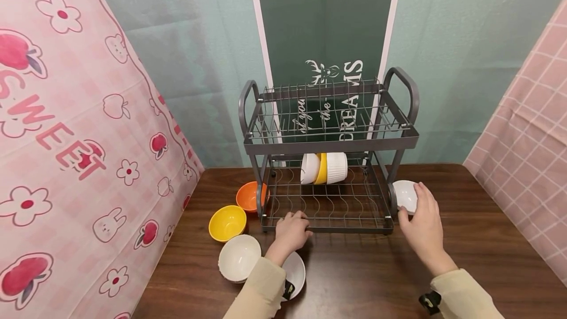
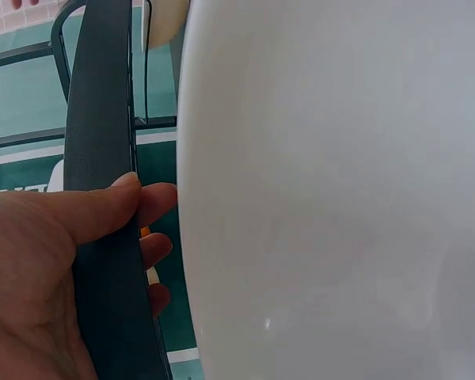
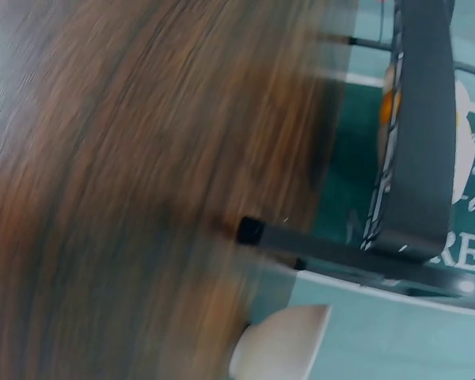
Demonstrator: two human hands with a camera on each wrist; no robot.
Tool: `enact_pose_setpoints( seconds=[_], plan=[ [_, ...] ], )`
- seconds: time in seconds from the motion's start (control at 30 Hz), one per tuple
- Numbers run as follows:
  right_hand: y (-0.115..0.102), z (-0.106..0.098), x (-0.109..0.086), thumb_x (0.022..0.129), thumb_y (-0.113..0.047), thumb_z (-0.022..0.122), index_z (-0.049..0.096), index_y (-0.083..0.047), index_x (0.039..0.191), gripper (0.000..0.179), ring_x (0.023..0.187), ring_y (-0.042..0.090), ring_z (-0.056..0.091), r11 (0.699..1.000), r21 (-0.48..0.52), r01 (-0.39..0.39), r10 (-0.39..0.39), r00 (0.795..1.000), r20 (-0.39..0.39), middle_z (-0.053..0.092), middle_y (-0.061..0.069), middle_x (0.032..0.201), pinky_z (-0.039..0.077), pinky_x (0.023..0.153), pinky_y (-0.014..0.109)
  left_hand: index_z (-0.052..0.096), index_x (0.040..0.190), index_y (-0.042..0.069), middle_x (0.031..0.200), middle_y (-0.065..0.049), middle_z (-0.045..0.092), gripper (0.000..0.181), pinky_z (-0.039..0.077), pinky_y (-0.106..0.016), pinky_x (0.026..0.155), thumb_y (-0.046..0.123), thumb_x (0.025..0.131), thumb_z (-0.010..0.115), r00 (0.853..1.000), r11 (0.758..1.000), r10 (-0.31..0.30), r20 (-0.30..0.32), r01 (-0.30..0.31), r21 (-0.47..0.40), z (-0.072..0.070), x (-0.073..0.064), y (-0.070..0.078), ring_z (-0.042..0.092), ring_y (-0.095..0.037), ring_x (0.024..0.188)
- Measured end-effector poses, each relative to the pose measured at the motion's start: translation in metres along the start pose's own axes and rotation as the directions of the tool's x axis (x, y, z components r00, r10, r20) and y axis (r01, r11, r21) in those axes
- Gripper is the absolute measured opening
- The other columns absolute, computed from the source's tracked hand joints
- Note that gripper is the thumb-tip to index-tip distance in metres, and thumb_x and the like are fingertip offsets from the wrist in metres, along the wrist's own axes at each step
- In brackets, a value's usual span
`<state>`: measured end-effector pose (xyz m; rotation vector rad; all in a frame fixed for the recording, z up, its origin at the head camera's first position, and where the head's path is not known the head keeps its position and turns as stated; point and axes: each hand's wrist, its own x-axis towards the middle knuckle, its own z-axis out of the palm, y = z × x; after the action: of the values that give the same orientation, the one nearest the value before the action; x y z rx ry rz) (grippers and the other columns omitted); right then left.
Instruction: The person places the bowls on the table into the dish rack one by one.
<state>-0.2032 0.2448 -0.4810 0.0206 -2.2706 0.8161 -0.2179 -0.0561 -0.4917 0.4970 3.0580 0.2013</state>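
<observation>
My left hand (image 1: 290, 233) grips the lower front rail of a dark grey two-tier dish rack (image 1: 332, 145). In the left wrist view, thumb and fingertips pinch that rail (image 2: 103, 119), close beside a large white bowl (image 2: 324, 190). My right hand (image 1: 423, 225) reaches to a small white bowl (image 1: 405, 195) at the rack's right side, with fingers spread around its near edge; whether they touch it is unclear. On the lower tier, a white bowl (image 1: 309, 169), a yellow bowl (image 1: 324, 169) and a ribbed white bowl (image 1: 337, 168) stand tipped on their sides in a row.
Left of the rack, an orange bowl (image 1: 247, 197), a yellow bowl (image 1: 227, 223) and a cream bowl (image 1: 240, 258) sit on the wooden table (image 1: 354, 279). Another white bowl (image 1: 296, 274) lies partly under my left forearm. Curtains hang behind and at both sides.
</observation>
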Motion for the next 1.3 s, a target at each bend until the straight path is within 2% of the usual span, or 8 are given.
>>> enact_pose_setpoints(
  seconds=[0.13, 0.33, 0.67, 0.9, 1.1, 1.3],
  plan=[
    [0.012, 0.001, 0.001, 0.074, -0.002, 0.056, 0.038, 0.006, 0.134, 0.063, 0.121, 0.050, 0.037, 0.999, -0.038, -0.025, 0.027, 0.999, 0.037, 0.039, 0.029, 0.136, 0.030, 0.097, 0.059, 0.070, 0.100, 0.023, 0.117, 0.006, 0.057, 0.021, 0.045, -0.040, 0.078, 0.036, 0.085, 0.063, 1.000, 1.000, 0.000, -0.005, 0.000, -0.004, 0.000, 0.000, 0.000, 0.053, -0.020, 0.105],
    [0.030, 0.006, 0.001, 0.074, -0.002, 0.057, 0.039, 0.007, 0.132, 0.062, 0.117, 0.051, 0.038, 0.994, -0.109, -0.023, 0.031, 0.997, 0.071, 0.040, 0.030, 0.134, 0.031, 0.093, 0.061, 0.070, 0.099, 0.024, 0.116, 0.006, 0.058, 0.020, 0.045, -0.040, 0.078, 0.036, 0.084, 0.063, 1.000, 1.000, 0.001, -0.009, -0.001, 0.001, -0.001, -0.001, 0.000, 0.053, -0.020, 0.104],
    [0.048, 0.014, -0.003, 0.072, -0.004, 0.060, 0.040, 0.009, 0.128, 0.060, 0.112, 0.051, 0.039, 0.983, -0.183, 0.018, 0.010, 0.989, 0.150, 0.041, 0.033, 0.128, 0.032, 0.090, 0.061, 0.070, 0.100, 0.024, 0.117, 0.006, 0.058, 0.021, 0.045, -0.040, 0.079, 0.035, 0.085, 0.063, 1.000, 1.000, 0.003, -0.002, -0.003, -0.007, -0.002, -0.001, 0.001, 0.053, -0.020, 0.105],
    [0.054, 0.020, -0.001, 0.072, -0.006, 0.065, 0.040, 0.008, 0.129, 0.064, 0.114, 0.051, 0.039, 0.975, -0.213, 0.065, -0.024, 0.982, 0.190, 0.041, 0.034, 0.128, 0.031, 0.094, 0.060, 0.071, 0.100, 0.023, 0.116, 0.006, 0.058, 0.021, 0.045, -0.040, 0.078, 0.035, 0.084, 0.064, 1.000, 1.000, -0.003, -0.006, 0.003, -0.017, -0.004, -0.003, 0.001, 0.053, -0.020, 0.105],
    [0.064, 0.024, 0.001, 0.073, -0.009, 0.066, 0.039, 0.008, 0.131, 0.066, 0.118, 0.051, 0.037, 0.964, -0.236, 0.120, -0.056, 0.964, 0.259, 0.039, 0.036, 0.131, 0.027, 0.100, 0.058, 0.070, 0.099, 0.024, 0.117, 0.006, 0.058, 0.020, 0.045, -0.040, 0.079, 0.036, 0.085, 0.063, 1.000, 1.000, -0.002, -0.005, 0.002, -0.012, -0.004, -0.002, 0.000, 0.053, -0.020, 0.105],
    [0.066, 0.024, 0.004, 0.074, -0.010, 0.066, 0.037, 0.007, 0.132, 0.066, 0.120, 0.051, 0.035, 0.961, -0.255, 0.110, -0.017, 0.939, 0.343, 0.038, 0.037, 0.130, 0.027, 0.099, 0.059, 0.070, 0.099, 0.024, 0.116, 0.006, 0.058, 0.019, 0.045, -0.039, 0.078, 0.036, 0.085, 0.063, 1.000, 1.000, 0.002, -0.006, -0.002, -0.010, -0.001, -0.001, 0.000, 0.052, -0.019, 0.104]
  ],
)
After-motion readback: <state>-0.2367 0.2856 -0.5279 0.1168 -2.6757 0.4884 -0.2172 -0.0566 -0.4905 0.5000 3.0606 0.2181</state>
